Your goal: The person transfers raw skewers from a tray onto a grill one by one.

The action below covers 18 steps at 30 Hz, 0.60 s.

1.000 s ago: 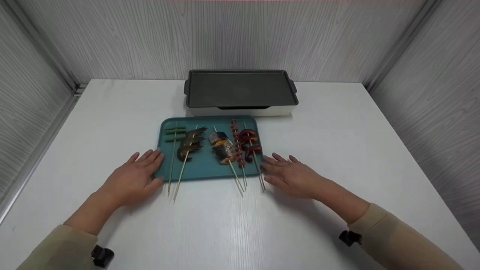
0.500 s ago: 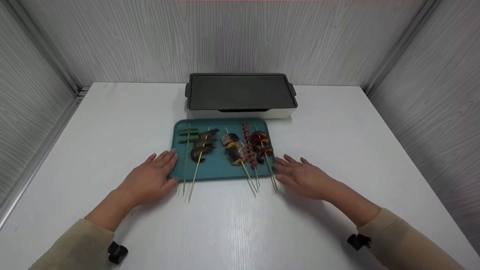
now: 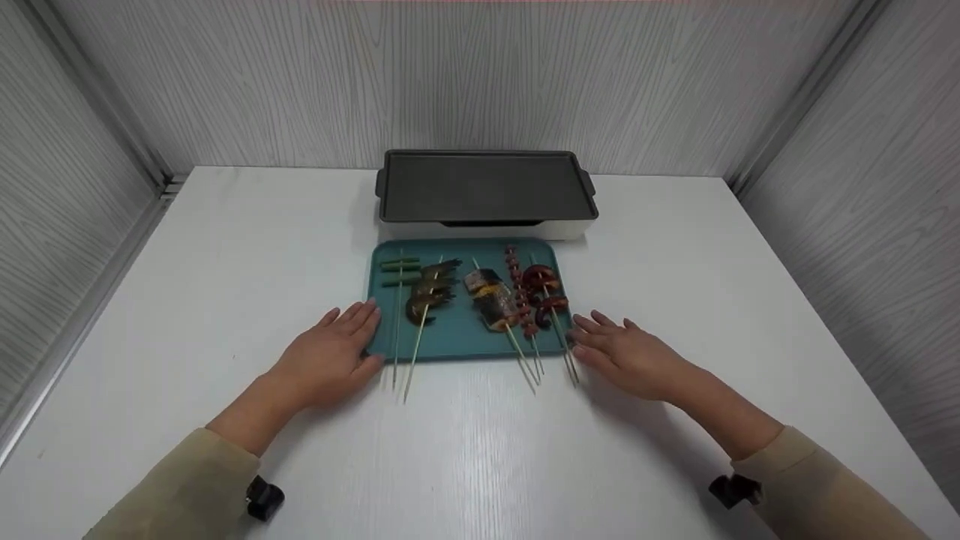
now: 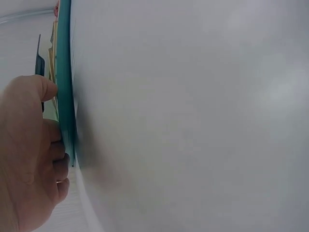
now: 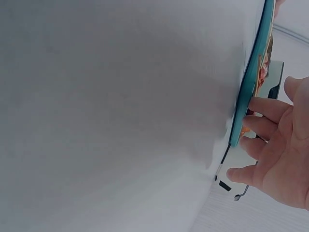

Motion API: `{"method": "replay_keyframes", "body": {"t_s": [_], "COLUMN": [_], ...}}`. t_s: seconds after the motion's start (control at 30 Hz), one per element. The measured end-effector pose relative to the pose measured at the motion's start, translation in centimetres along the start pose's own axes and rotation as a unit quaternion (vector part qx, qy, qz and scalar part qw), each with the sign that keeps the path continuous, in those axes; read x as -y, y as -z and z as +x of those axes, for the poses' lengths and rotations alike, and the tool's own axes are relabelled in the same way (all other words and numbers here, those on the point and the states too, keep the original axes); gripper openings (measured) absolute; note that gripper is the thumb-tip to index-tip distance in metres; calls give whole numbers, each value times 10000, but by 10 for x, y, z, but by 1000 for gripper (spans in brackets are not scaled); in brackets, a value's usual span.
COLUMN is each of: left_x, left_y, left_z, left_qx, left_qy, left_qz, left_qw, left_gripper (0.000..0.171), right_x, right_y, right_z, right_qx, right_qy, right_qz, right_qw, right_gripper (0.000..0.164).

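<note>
Between both hands lies a teal tray (image 3: 461, 341). My left hand (image 3: 330, 364) is at its left edge, fingers extended; the left wrist view shows fingertips against the tray's side. At the right edge is my right hand (image 3: 630, 361), its fairly straight fingers touching the rim. On the tray, from left to right, are a skewer of green stalks (image 3: 400, 279), a shrimp skewer (image 3: 433, 292), a skewer of fish chunks (image 3: 495, 306), a thin skewer of small red pieces (image 3: 519, 291) and a skewer of dark red curled pieces (image 3: 550, 300). Their sticks overhang the front rim.
Directly behind the tray stands a flat black griddle plate (image 3: 486, 187) on a white base (image 3: 566, 229). White table surface (image 3: 465, 450) extends to both sides and in front. Grey wood-grain panels (image 3: 480, 75) enclose the back and sides.
The tray with its skewers has slid to the right along the table, and both hands have travelled with it at its edges. The griddle stays behind it.
</note>
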<state>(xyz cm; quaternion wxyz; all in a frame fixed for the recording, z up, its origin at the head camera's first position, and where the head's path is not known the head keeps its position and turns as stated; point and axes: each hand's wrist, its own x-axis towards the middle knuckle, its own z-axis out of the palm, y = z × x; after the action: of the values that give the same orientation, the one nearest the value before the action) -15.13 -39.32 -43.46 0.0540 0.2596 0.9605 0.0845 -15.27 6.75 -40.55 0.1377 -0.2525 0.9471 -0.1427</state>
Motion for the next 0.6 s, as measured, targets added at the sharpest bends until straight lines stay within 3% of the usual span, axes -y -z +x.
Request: {"method": "replay_keyframes", "body": {"t_s": [0.1, 0.6], "left_x": [4, -11], "left_y": [-2, -5], "left_z": [3, 16], "left_qx": [40, 93], "left_qy": [-44, -47], "left_qz": [-42, -50], "left_qw": [10000, 9999], "left_gripper": [70, 72], "right_x": [3, -3], "right_y": [-1, 3], "right_z": [0, -7], "right_qx": [-40, -246], "right_qy": [-97, -361], "right_qz": [3, 92], "right_qw": [9999, 9990], "right_gripper": [65, 64]}}
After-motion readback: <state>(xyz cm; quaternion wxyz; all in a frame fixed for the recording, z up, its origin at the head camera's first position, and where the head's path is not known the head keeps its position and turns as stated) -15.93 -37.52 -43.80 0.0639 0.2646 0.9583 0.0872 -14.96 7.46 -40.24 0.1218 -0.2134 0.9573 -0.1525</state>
